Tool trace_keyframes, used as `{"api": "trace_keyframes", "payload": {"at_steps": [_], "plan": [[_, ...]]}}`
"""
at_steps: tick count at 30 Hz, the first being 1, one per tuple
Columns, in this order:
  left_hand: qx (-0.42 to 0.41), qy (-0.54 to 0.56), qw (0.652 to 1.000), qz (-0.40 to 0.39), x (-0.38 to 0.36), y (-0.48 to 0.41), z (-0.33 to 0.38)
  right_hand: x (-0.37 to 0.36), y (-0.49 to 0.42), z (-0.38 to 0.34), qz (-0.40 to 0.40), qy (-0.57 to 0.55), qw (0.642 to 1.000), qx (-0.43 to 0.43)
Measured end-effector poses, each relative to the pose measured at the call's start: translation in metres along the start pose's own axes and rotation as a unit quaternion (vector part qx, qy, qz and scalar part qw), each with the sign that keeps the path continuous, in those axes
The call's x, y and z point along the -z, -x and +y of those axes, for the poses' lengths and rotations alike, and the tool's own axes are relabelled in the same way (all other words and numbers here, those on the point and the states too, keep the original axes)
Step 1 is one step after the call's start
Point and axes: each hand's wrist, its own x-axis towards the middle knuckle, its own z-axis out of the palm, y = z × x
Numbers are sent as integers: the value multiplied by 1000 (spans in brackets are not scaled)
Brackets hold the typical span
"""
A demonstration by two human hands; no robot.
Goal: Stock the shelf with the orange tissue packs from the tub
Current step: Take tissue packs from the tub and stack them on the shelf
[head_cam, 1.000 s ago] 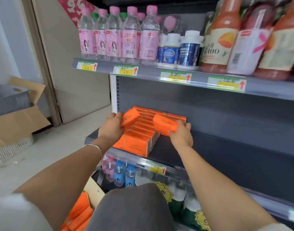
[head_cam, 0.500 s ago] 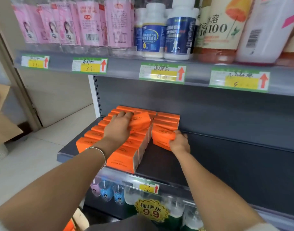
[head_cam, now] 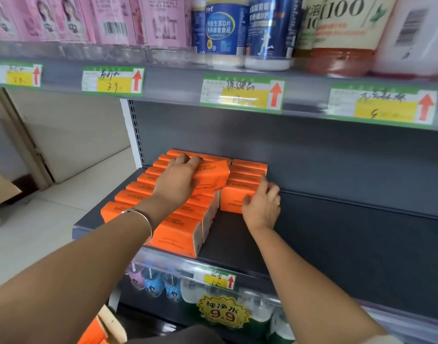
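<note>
In the head view, the left hand (head_cam: 178,181) grips a tilted orange rectangular tissue pack (head_cam: 210,176) on top of the long left row of packs (head_cam: 174,235). Its long axis runs left to right. The short right row (head_cam: 249,167) stands just beside it. The right hand (head_cam: 262,207), with loose fingers, touches that row's front. The dark grey metal shelf (head_cam: 312,244) gives room there, up to its edge.

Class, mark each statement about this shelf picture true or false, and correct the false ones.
1. The left hand grips an orange tissue pack atop the left row. True.
2. The right hand holds a bottle. False: it touches the front pack of the right row.
3. Blue-labelled jars stand on the upper shelf. True.
4. The bracelet is on the right wrist. False: it is on the left wrist.
</note>
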Motion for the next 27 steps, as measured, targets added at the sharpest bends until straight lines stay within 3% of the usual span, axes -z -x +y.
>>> {"api": "trace_keyframes", "payload": {"at_steps": [4,7,12,15,19,24,27], "plan": [[-59,-44,997,-3,7,1,10,30,4,-18,-32,-6,977,210],[-116,-15,993,-9,11,1,21,48,4,-30,-66,13,961,267],[-83,64,994,15,9,6,31,71,11,-18,-74,-4,976,206],[-43,5,997,-61,0,16,27,76,18,6,-67,9,985,157],[-3,-59,980,-192,-16,31,18,69,24,28,-142,83,982,98],[-4,-84,967,-239,-25,38,16,41,24,17,-155,84,982,67],[6,-97,965,-244,-25,38,15,31,19,4,-101,108,987,56]]}}
